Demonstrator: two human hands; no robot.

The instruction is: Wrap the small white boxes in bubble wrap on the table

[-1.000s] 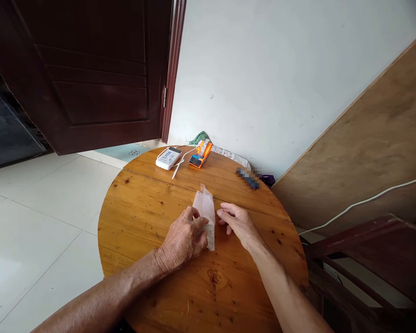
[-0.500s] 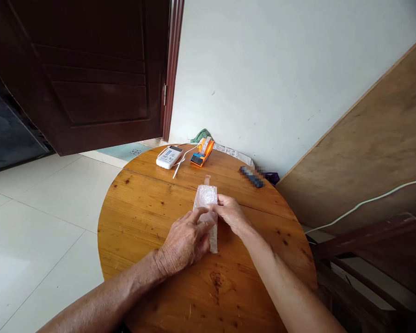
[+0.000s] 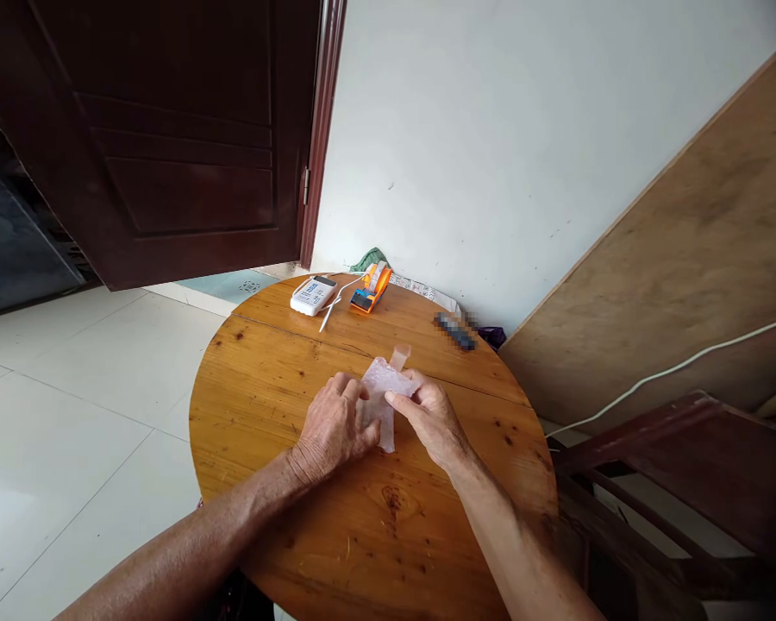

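Note:
A small piece of bubble wrap (image 3: 380,379), folded into a flat pouch, lies between my hands near the middle of the round wooden table (image 3: 252,397). My right hand (image 3: 430,418) pinches its right side, thumb on top and fingers underneath. On the left edge rests my left hand (image 3: 340,423), with bent fingers and the thumb apart from them, touching the wrap. From the far end of the wrap sticks out a strip of clear tape (image 3: 400,356). What is inside the wrap, if anything, cannot be made out.
At the table's far side stand an orange tape dispenser (image 3: 373,289) and a white device (image 3: 314,296) with a white cable (image 3: 328,316). A dark blurred-out object (image 3: 454,331) lies at the far right. Behind are a wall (image 3: 466,155) and a dark door (image 3: 194,172).
My right hand has turned the bubble wrap and lifted its right side, so its far end now tilts. My left hand has slid left, its fingers spreading. The view has shifted slightly.

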